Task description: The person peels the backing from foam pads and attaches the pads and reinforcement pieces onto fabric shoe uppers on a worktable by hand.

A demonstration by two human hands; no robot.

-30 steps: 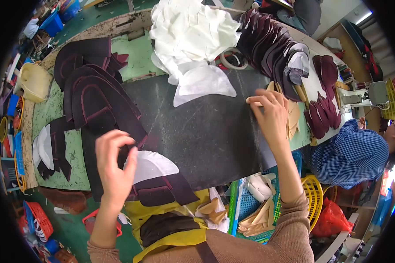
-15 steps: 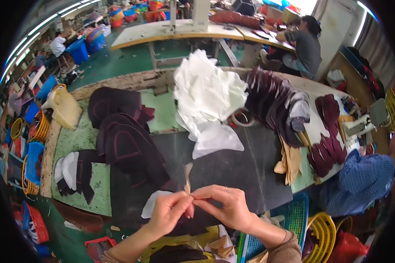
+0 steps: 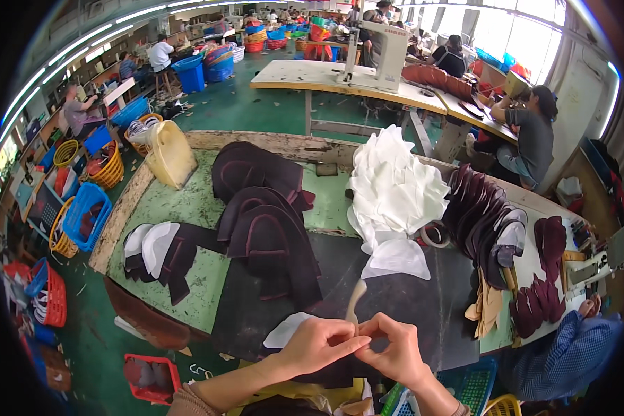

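Note:
My left hand [image 3: 324, 346] and my right hand [image 3: 396, 352] meet over the near edge of the work table, both pinched closed. A narrow beige strip [image 3: 356, 302] rises from between their fingertips, curved and leaning slightly right. Its lower end is hidden by my fingers. Next to my left hand lies a pale white piece [image 3: 284, 331], partly covered by that hand. Just beyond, on the black mat [image 3: 402, 308], a rounded white piece [image 3: 399, 259] rests at the foot of a heaped pile of white pieces [image 3: 395, 184].
Dark cut pieces with reddish stitching [image 3: 267, 222] lie left. Rows of dark pieces [image 3: 480, 215], tan pieces [image 3: 487, 305] and a tape roll [image 3: 435, 234] are right. A yellowish container [image 3: 171, 154] stands at the far left corner. A person in a checked sleeve [image 3: 565, 357] sits close right.
The view has tilted up and turned left, so the table appears lower and farther right. My hands stay together at the beige strip, and more of the strip shows above my fingers.

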